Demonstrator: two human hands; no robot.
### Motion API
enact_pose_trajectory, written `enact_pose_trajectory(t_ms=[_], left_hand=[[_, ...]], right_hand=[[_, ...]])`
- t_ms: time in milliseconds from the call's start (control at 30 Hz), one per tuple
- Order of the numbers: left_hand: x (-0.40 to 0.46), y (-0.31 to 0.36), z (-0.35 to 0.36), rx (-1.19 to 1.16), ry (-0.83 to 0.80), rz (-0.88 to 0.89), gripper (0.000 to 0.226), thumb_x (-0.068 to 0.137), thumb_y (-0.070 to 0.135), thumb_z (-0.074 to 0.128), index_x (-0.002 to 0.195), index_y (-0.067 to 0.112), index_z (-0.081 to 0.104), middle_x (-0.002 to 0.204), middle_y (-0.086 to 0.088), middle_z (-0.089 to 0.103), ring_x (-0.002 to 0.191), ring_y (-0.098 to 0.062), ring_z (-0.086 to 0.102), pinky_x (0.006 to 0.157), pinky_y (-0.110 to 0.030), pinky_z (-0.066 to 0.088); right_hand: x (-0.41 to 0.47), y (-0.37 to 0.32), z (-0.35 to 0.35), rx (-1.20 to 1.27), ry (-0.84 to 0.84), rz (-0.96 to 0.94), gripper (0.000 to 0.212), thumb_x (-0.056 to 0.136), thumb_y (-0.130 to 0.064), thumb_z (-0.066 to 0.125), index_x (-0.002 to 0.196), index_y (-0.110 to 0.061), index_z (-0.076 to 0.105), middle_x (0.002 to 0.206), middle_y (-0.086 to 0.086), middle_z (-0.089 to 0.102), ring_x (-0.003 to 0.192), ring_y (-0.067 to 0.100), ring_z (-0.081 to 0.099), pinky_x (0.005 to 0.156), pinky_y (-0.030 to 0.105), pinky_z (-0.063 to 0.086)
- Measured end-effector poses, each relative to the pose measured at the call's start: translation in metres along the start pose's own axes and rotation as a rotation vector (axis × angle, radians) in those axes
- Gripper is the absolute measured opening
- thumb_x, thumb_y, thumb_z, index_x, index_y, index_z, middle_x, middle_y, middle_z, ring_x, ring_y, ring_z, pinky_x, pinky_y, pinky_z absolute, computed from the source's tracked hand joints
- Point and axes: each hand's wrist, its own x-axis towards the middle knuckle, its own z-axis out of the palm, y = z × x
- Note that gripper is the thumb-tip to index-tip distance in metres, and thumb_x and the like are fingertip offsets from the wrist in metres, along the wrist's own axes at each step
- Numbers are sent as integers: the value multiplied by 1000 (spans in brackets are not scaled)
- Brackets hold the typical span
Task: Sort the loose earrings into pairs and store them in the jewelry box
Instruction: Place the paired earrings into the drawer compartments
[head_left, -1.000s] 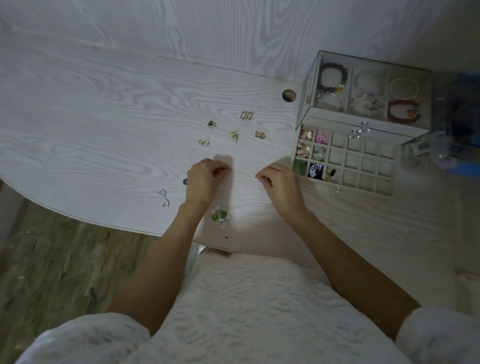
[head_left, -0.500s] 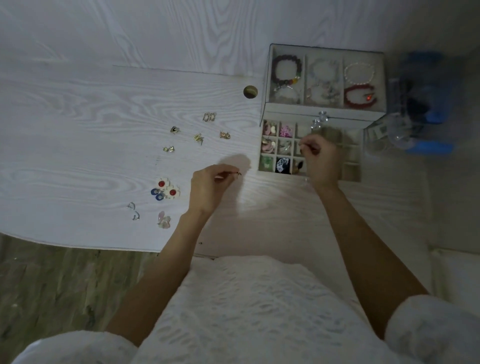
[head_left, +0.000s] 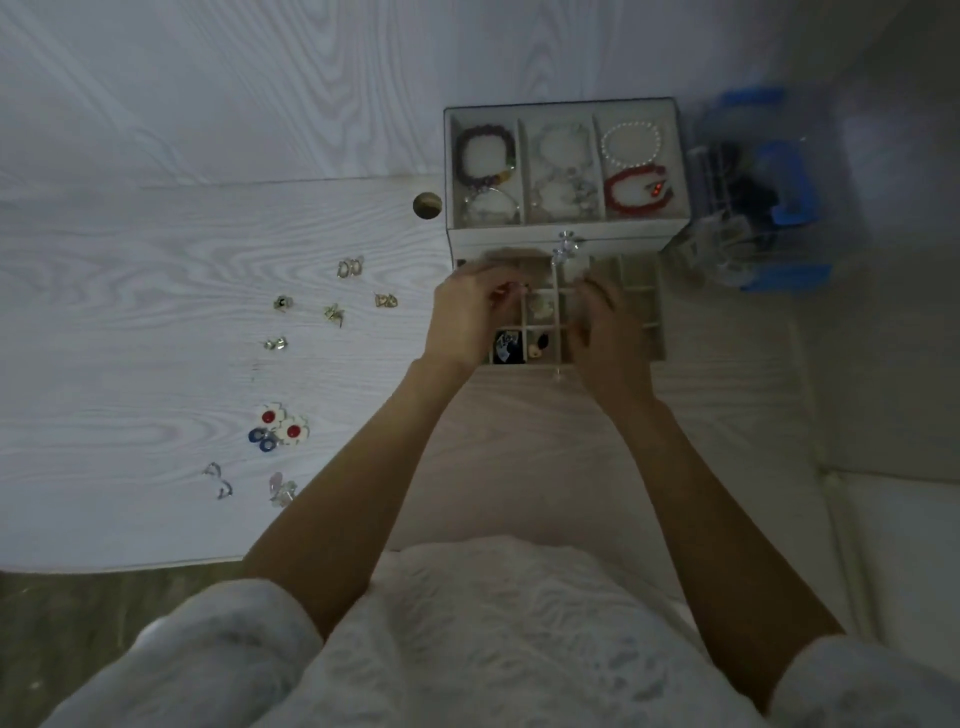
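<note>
The jewelry box stands at the table's back right with its gridded drawer pulled out toward me. Both hands hover over that drawer. My left hand pinches a small thin earring over the drawer's left cells. My right hand has curled fingers over the middle cells; whether it holds anything is hidden. Loose gold earrings lie scattered left of the box. Nearer me lie red-and-white flower earrings, silver heart hoops and a pale pink pair.
Bracelets fill the box's top tray under a clear lid. A clear container with blue parts stands right of the box. A round cable hole sits in the table beside the box. The table's front edge runs near my lap.
My left hand carried its earring from the table's middle right to the drawer. My right hand stayed over the drawer, shifting slightly. The view swung right.
</note>
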Motion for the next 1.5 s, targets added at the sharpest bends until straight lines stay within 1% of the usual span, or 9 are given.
enact_pose_trajectory(t_ms=[133,233,433,633,733,867,1033,1267,1500], left_hand=[[15,5,19,63,-43,120,16,74,5,66,86,13,73,102,-4,71,93,-23,65,80,-26,47],[21,-1,28,108,-83,135,16,77,6,64,88,12,73,105,-5,70,96,-26,63,82,-31,49],[29,-10,38,166,-124,155,15,78,5,64,89,9,73,100,-10,70,93,-30,64,76,-37,54],[26,-13,32,124,-105,224,14,84,9,62,95,9,70,103,-8,69,91,-24,66,70,-33,55],[9,-11,13,197,-15,254,18,90,18,54,96,8,68,88,-10,69,76,-27,65,59,-34,53],[-31,-11,-29,335,-5,125,28,95,28,39,103,16,64,65,-6,64,55,-23,57,44,-27,40],[-88,-38,-83,418,36,-130,16,88,19,56,97,18,68,77,-1,70,75,-23,63,56,-28,46],[-105,-97,-111,238,95,-515,26,86,20,60,111,16,63,104,-2,66,90,-19,60,80,-34,49],[-66,-119,-102,239,43,-501,52,84,22,62,132,11,45,128,-12,49,100,-25,58,84,-33,47]], right_hand=[[3,18,0,-144,-155,-74,51,87,-14,59,135,-5,43,139,21,42,129,39,37,107,48,32],[4,22,0,-146,-161,-106,45,86,-16,61,128,-7,50,135,18,45,123,38,42,101,46,39],[2,22,-3,-152,-171,-133,45,84,-14,63,127,-6,52,133,18,50,126,39,40,102,45,35],[1,20,-6,-169,-159,-140,45,85,-17,63,128,-8,52,134,16,51,128,37,39,104,44,33],[1,20,-5,-208,-160,-142,43,86,-19,61,128,-10,52,134,14,50,127,36,39,105,44,28],[-8,13,2,-273,-36,-151,37,87,-17,54,122,-8,53,125,14,55,120,37,43,103,47,36],[-28,-31,20,-200,40,-338,30,89,-13,44,113,-5,61,113,13,62,112,34,51,100,42,40],[-10,-111,81,-150,-274,-547,34,76,13,58,105,-4,65,101,13,65,92,31,60,62,41,56],[43,-131,123,-272,-415,-373,42,91,-1,48,130,-15,49,127,11,47,114,31,39,84,42,47]])
